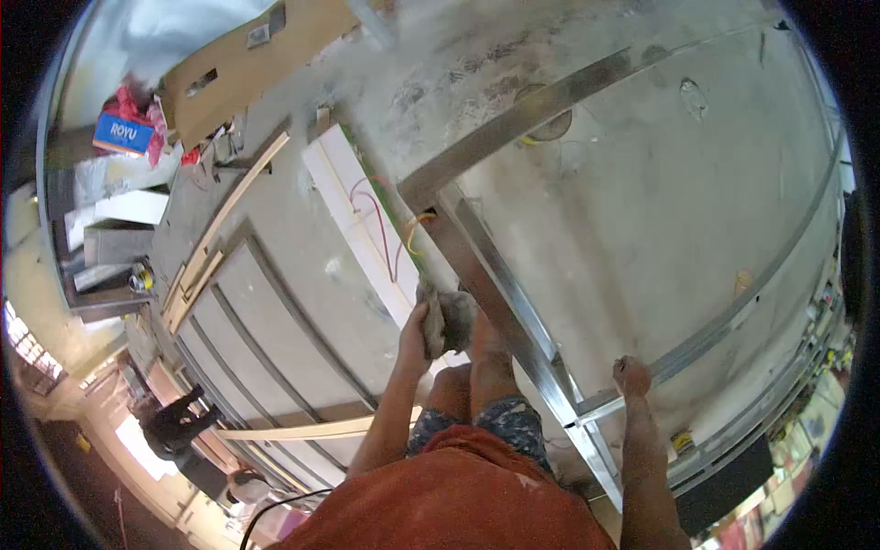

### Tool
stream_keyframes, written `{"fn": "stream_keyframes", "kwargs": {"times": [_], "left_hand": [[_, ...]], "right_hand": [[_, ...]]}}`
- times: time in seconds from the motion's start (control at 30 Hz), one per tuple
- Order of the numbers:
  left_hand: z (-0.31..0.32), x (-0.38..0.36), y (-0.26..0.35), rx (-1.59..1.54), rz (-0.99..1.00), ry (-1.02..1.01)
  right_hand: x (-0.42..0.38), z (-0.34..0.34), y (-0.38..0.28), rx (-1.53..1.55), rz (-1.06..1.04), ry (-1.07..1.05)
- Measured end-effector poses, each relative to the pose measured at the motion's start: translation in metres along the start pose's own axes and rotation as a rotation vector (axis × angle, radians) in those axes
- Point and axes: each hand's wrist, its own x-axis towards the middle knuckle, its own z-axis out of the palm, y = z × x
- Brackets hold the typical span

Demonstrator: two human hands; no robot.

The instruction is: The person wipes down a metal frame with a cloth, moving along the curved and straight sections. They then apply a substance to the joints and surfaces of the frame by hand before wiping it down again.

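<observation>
My left hand (416,332) is closed around a crumpled grey rag (445,319) in front of my legs. My right hand (632,376) is closed on a bar of a metal tube frame (697,341), near the corner where the bars meet. The frame lies at a slant over the concrete floor (642,229). Its long side beam (486,293) passes just right of my knees. To the left of that beam lies a long white panel (353,211), with red and yellow wires (385,229) running over it and to the frame.
Another frame with several dark bars (275,321) and wooden strips (229,202) lie at left. A blue box (124,134) and cardboard (229,73) are at upper left. A tape roll (140,278) sits below the box. A person (170,426) is at lower left.
</observation>
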Motion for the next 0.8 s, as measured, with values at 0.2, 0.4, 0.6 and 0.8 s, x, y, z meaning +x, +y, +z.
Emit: {"fn": "stream_keyframes", "kwargs": {"times": [0.2, 0.4, 0.6, 0.8], "left_hand": [[0.183, -0.064, 0.156, 0.354, 1.002, -0.11], [0.27, 0.108, 0.193, 1.786, 1.163, -0.36], [0.189, 0.111, 0.186, 1.833, 0.944, -0.239], [0.13, 0.118, 0.244, 1.416, 0.321, -0.11]], "right_hand": [[0.145, 0.122, -0.074, 1.892, 0.227, 0.018], [0.144, -0.137, -0.318, 1.464, -0.131, -0.129], [0.095, -0.17, -0.296, 1.295, 0.114, -0.083], [0.056, -0.08, -0.247, 1.63, 0.594, 0.023]]}}
